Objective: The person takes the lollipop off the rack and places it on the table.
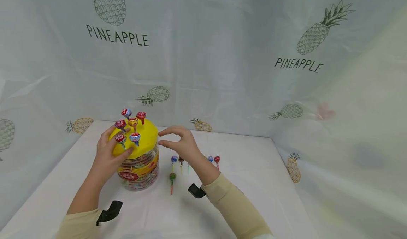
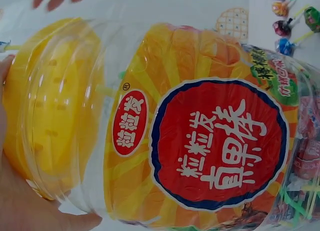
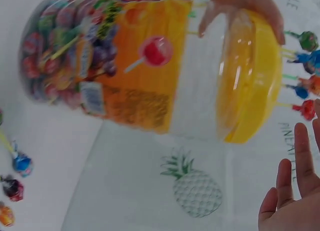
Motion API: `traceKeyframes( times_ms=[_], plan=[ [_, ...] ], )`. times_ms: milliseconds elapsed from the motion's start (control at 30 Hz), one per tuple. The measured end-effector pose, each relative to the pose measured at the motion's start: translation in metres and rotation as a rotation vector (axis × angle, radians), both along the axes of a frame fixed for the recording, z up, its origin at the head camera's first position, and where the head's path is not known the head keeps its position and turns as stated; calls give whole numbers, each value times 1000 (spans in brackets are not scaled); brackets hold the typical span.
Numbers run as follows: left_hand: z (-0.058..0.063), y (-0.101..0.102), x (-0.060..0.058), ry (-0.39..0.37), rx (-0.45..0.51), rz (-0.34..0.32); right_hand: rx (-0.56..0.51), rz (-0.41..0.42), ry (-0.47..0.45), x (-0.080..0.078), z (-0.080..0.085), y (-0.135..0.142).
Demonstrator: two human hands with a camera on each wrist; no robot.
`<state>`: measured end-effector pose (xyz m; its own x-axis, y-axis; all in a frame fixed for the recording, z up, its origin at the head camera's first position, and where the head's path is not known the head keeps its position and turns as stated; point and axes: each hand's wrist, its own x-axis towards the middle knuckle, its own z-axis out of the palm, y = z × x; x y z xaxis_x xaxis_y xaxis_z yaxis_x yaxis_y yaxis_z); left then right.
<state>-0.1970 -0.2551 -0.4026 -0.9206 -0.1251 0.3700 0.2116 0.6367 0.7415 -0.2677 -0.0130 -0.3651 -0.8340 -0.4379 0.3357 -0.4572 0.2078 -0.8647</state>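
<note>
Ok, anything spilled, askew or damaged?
Nothing stands out: the lollipop jar is upright, its yellow lid on, wrapped lollipops stuck into it. Loose lollipops lie on the white table, seemingly set out rather than spilled.

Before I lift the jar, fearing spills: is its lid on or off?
On: all three views show the yellow lid capping the jar. Whether it's screwed tight, I cannot tell.
</note>
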Motion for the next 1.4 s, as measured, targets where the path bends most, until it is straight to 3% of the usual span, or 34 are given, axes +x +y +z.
traceKeyframes(
  times_ms=[233, 467, 900, 1067, 1233, 1400],
  plan=[
    [2, 10, 3, 8, -17, -27, -68, 58, 37, 12, 14, -9],
    [3, 17, 8, 18, -28, -55, -26, 89, 68, 18, 19, -16],
    [5, 25, 16, 77, -50, -63, -7, 116, 41, 20, 22, -20],
    [7, 20, 18, 44, -133, -61, -14, 132, 57, 20, 22, -21],
    [10, 11, 19, 10, -235, -50, -114, 169, 86, 21, 23, -18],
    [10, 1, 18, 24, -215, -58, -223, 216, 27, 22, 24, -10]
  ],
)
